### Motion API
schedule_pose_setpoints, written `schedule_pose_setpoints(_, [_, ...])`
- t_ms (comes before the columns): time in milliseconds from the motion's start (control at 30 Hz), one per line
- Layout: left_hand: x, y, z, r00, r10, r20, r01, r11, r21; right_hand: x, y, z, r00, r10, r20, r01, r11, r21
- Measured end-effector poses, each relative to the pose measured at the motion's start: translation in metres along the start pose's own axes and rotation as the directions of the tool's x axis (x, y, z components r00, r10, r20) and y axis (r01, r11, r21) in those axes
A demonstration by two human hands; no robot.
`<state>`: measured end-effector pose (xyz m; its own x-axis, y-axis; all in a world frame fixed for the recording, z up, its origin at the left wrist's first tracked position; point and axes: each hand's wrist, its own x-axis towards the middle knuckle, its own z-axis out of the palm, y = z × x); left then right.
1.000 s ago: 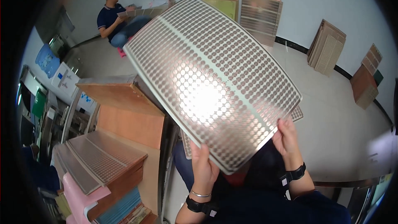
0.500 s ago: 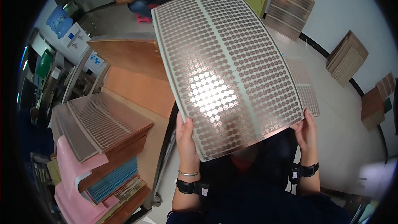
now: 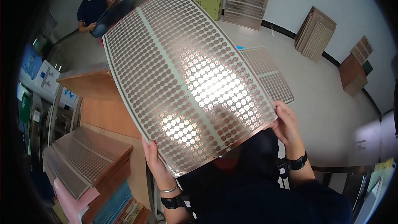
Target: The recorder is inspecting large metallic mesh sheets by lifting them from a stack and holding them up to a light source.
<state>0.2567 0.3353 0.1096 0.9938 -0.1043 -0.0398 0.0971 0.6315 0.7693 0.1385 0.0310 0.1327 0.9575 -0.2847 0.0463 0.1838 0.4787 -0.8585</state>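
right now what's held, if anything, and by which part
A large dotted panel: fingers of the left hand grip its left edge near the lower corner, those of the right hand its lower right corner.

The panel (image 3: 161,64) is a thin rectangular sheet covered in rows of round copper-toned dots, with a pale band running lengthwise between two dotted fields and a copper strip along its near edge. It is held up between the left hand (image 3: 158,164) and right hand (image 3: 287,123), its far end slanting leftward. Light glares off its face in two bright patches.
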Motion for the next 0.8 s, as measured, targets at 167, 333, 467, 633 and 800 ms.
schedule_pose_setpoints(167, [0.001,0.009,-0.007,0.985,-0.054,0.165,0.058,0.998,-0.022,0.006,-0.003,-0.011,0.991,0.136,-0.015,-0.136,0.985,-0.105])
schedule_pose_setpoints(333, [0.004,0.012,-0.003,0.961,-0.092,0.262,0.098,0.995,-0.01,0.015,0.002,0.002,0.995,0.079,-0.06,-0.08,0.997,-0.007])
schedule_pose_setpoints(467, [0.007,-0.007,0.007,0.987,-0.02,0.157,0.095,0.866,-0.491,0.016,0.029,0.017,0.997,0.002,-0.072,0.011,0.984,0.18])
schedule_pose_setpoints(633, [-0.009,-0.047,0.018,0.983,-0.167,0.076,0.181,0.953,-0.244,0.003,0.066,0.026,0.982,0.158,0.107,-0.154,0.987,-0.042])
schedule_pose_setpoints(800, [0.005,-0.038,-0.044,0.966,-0.256,-0.012,0.241,0.923,-0.3,0.027,0.01,0.005,0.989,-0.143,-0.049,0.149,0.976,0.158])
